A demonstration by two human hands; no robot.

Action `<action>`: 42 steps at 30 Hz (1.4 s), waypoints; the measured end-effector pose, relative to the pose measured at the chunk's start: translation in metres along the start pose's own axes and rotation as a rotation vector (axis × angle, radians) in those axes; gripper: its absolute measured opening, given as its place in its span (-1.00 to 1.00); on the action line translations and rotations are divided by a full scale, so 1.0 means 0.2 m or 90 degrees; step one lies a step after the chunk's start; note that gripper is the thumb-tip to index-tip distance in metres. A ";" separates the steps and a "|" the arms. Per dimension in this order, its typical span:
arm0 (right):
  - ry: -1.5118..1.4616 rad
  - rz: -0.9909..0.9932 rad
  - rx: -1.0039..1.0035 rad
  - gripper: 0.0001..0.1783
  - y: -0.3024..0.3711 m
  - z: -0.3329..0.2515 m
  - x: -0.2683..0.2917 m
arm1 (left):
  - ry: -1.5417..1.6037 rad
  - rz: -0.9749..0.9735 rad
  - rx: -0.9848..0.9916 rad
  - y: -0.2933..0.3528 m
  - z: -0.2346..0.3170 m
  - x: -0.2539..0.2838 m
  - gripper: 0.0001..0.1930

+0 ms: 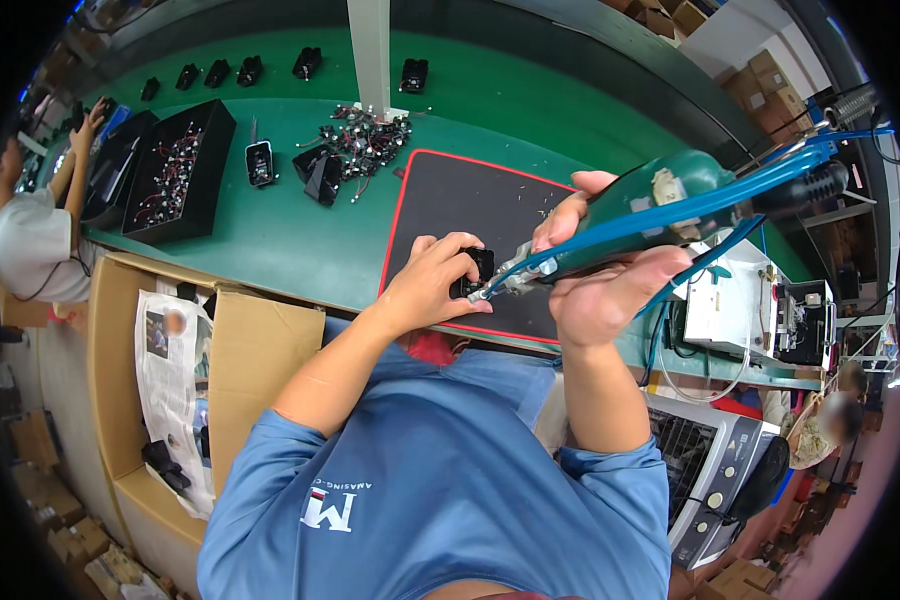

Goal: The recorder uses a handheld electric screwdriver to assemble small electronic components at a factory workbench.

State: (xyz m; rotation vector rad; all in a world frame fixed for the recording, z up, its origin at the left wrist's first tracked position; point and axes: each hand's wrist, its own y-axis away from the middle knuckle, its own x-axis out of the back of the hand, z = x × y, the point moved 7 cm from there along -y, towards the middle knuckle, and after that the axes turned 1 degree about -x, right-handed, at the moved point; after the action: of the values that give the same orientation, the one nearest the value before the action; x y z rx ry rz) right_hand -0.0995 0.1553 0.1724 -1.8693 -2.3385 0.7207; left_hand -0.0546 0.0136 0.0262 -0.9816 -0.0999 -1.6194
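Observation:
My left hand (428,278) is closed around a small black plastic housing (480,262), pressing it onto a black mat with a red border (450,195). The fingers hide part of the housing. In my right hand (602,295) lies a green pneumatic screwdriver (635,215), tilted, with the fingers wrapped round its body. Its metal nose points at the housing, near my left fingertips; whether the bit touches a screw is hidden. A blue air hose (660,215) runs along the tool. Tiny screws (535,198) lie scattered on the mat's far part.
A pile of small wired parts (365,140) lies beyond the mat, left of a white post (371,60). Further left stand a black housing (259,163) and a black bin of parts (205,135). An open carton (260,370) sits near left. A white machine (725,310) stands right. Another person (40,235) works far left.

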 end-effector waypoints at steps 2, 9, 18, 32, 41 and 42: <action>0.019 -0.018 0.005 0.22 0.00 0.02 0.00 | -0.006 0.003 -0.002 0.00 0.00 0.01 -0.46; -0.009 0.017 0.007 0.18 0.02 0.07 0.01 | 0.004 0.012 0.002 -0.01 0.00 0.01 -0.47; -0.086 0.018 0.007 0.16 0.04 0.10 0.01 | 0.012 0.030 0.000 -0.02 -0.01 0.01 -0.48; -0.089 0.091 0.024 0.30 -0.11 -0.11 -0.05 | 0.060 0.013 0.040 -0.01 -0.04 0.00 -0.10; -0.006 -0.032 -0.001 0.25 -0.03 0.11 -0.06 | 0.064 0.006 0.060 -0.02 -0.01 0.03 -0.20; -0.007 -0.033 -0.002 0.25 -0.03 0.11 -0.07 | 0.063 0.006 0.061 -0.01 -0.01 0.03 -0.20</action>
State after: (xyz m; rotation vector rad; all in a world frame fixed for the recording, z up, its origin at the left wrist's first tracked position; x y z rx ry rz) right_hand -0.1076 0.1341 0.1586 -1.8029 -2.3867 0.7252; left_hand -0.0577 0.0092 0.0296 -0.8267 -0.1043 -1.6370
